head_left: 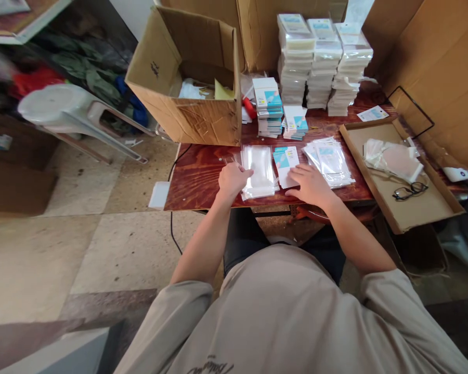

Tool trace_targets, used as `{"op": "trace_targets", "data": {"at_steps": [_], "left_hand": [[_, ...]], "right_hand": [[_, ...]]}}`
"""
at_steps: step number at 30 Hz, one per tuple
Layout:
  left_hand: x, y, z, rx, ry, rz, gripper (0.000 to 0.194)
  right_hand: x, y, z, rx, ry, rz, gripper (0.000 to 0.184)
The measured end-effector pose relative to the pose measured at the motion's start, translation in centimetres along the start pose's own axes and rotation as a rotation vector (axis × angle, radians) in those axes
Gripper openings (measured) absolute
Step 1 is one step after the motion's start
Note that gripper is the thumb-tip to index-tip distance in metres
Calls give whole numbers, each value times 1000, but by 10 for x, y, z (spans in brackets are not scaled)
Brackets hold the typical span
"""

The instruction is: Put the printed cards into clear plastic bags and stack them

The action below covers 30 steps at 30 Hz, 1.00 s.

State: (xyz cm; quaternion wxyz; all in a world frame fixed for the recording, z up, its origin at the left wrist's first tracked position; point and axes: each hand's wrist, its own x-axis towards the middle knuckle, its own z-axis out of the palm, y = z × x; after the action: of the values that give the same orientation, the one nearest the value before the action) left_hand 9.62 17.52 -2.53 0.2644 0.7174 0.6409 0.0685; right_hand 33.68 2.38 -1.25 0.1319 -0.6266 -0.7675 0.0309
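My left hand (233,179) is at the left edge of a stack of clear plastic bags (260,169). Its fingers are curled and its thumb lies over the top; a bit of clear film shows beyond the fingers, so it appears to grip a bag's edge. My right hand (310,183) rests with fingers stretched out on the lower right of a fanned pile of blue-and-white printed cards (285,161). Just right of that hand lies a loose pile of clear bags with cards inside (331,161).
Behind stand stacks of blue-and-white cards (268,104) and tall stacks of bagged cards (320,62). An open cardboard box (203,122) sits at the back left. On the right, a shallow cardboard tray (409,215) holds plastic film and glasses (410,191). A stool (58,106) stands left.
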Motion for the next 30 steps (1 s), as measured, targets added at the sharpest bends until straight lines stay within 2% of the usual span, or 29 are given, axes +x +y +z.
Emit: {"op": "trace_targets", "data": {"at_steps": [3,6,9,11,14,16,18,20,22,25,30], "left_hand": [[-2,-2,-4,68,23,49,28],[-9,-4,-7,115,90,94,34],[-15,-6,-5,46,241,183,35],[-16,-5,-1,-156,298,221,29],[-14,0,8,-642,223,169,19],[-13,5,14,-917,180,135,17],[-14,10,20,-1095,174,127,21],[-18,15,25,-1207,167,120,27],[-23,20,29,-1272,169,116,33],[-32,28,35,-1339,174,114,38],[-41,35,44,-1363,174,104,44]], "right_hand": [[9,-4,-5,-52,-199,-49,16],[10,-3,-10,-104,-275,-94,24],[7,-4,-11,-132,-270,-102,30],[4,-4,-9,-86,-198,-48,27],[-4,0,-8,-1,-13,75,19],[-13,1,-13,79,167,209,20],[-25,-3,-19,309,404,408,27],[-38,-14,-24,633,542,566,37],[-48,-29,-24,925,484,636,44],[-53,-50,-17,1225,375,744,51],[-50,-56,-4,1296,473,862,56]]}}
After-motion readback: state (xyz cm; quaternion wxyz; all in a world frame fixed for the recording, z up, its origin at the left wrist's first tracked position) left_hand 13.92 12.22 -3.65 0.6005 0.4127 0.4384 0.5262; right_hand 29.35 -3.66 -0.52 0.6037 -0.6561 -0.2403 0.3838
